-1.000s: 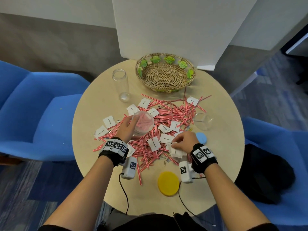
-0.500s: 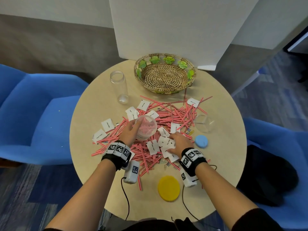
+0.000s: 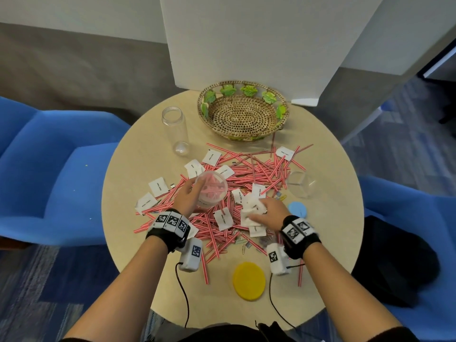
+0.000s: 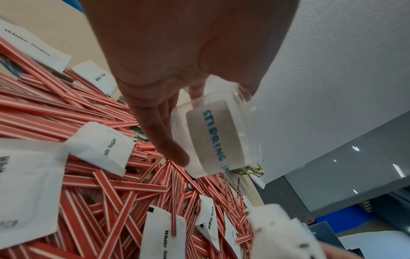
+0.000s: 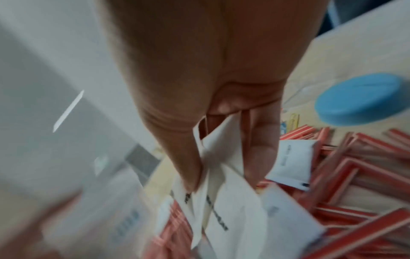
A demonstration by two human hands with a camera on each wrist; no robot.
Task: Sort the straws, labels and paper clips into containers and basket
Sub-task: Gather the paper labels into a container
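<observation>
"White Sugar" labels in right hand, "STIRRING" container in left hand

Even soft indoor light, faint shadows; head view sharp, edges bowed; right wrist view motion-blurred.

A round beige tabletop stands amid blue armchairs: one to its left, another to its right. A black bag lies on the right armchair's seat. Behind the tabletop rises a white panel. Blue patterned carpet covers the floor around the tabletop.
</observation>
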